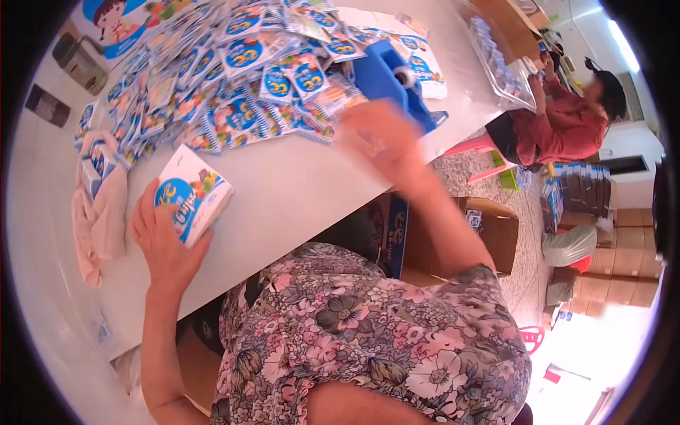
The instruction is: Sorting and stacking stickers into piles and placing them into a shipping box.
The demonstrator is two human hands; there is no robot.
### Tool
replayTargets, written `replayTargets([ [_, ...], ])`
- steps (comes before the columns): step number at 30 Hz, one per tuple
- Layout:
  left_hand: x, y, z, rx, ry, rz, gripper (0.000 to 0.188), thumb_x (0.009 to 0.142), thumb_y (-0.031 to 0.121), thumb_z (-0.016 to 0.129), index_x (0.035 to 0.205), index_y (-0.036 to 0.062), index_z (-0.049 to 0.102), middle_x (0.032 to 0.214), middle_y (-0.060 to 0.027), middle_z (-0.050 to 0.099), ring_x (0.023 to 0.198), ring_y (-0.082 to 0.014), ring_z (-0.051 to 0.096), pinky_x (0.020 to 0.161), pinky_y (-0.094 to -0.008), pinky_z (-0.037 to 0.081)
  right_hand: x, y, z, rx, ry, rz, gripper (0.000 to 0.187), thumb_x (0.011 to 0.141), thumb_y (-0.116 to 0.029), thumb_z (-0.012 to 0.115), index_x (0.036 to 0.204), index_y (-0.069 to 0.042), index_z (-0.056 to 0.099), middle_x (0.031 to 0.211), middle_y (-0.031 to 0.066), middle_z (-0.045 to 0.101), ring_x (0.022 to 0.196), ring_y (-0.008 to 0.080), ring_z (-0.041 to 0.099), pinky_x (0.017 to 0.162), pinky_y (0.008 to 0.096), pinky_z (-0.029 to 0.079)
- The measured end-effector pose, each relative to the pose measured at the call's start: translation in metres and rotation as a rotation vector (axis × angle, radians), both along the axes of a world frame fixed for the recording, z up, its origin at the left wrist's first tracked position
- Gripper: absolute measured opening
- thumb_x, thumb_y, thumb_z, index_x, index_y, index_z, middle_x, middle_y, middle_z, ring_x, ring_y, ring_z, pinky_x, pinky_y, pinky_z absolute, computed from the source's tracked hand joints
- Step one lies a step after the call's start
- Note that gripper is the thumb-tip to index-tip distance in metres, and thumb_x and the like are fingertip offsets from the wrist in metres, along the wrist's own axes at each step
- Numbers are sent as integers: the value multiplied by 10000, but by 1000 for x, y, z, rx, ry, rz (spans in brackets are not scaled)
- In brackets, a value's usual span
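My left hand point(166, 237) is closed around the near left side of a small white and blue carton point(195, 191) with fruit pictures, which rests on the white table point(269, 191). My right hand point(379, 138) is raised at the near side of a blue tape dispenser point(388, 71). Motion smears its fingers, so I cannot tell whether they hold anything. Beyond both hands spreads a big heap of small printed sachets point(241, 113). A flattened white and blue carton point(425, 67) lies partly behind the dispenser.
A pinkish cloth point(103, 205) lies at the table's left, near a clear lidded container point(79, 64) and a dark object point(47, 105). A plastic-lined tray point(499, 64) stands far right. An open cardboard box point(496, 237) sits below the table edge. A co-worker in red point(570, 134) sits at right.
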State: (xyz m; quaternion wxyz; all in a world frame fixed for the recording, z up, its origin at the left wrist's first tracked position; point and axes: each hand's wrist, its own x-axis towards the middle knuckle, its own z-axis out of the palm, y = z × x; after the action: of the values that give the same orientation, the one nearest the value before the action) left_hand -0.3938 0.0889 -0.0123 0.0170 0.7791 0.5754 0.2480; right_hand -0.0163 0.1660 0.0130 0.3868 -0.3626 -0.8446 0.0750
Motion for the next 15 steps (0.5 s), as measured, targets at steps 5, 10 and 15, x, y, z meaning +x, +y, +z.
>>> replayTargets([
  [5,52,-6,-3,17,4,-96,646,573,198,854,1095,94,488,1468,-209,401,1320,-408,373,1089,-542,207,142,32,21,-15,-313,-646,192,934,-191,642,944,-6,690,964,99,687,914,209,642,799,332,501],
  [10,92,10,-5,16,-23,-162,628,586,214,835,1093,111,478,1469,-201,395,1312,-402,372,1082,-537,199,172,42,12,-1020,251,-490,212,922,-216,625,922,-23,714,900,56,677,875,175,646,809,348,536],
  [15,97,13,-2,15,20,-161,632,586,223,829,1095,108,473,1463,-201,400,1305,-397,376,1078,-535,199,170,35,3,-1039,602,-500,221,915,-224,655,959,-15,710,946,75,681,886,192,644,814,424,565],
])
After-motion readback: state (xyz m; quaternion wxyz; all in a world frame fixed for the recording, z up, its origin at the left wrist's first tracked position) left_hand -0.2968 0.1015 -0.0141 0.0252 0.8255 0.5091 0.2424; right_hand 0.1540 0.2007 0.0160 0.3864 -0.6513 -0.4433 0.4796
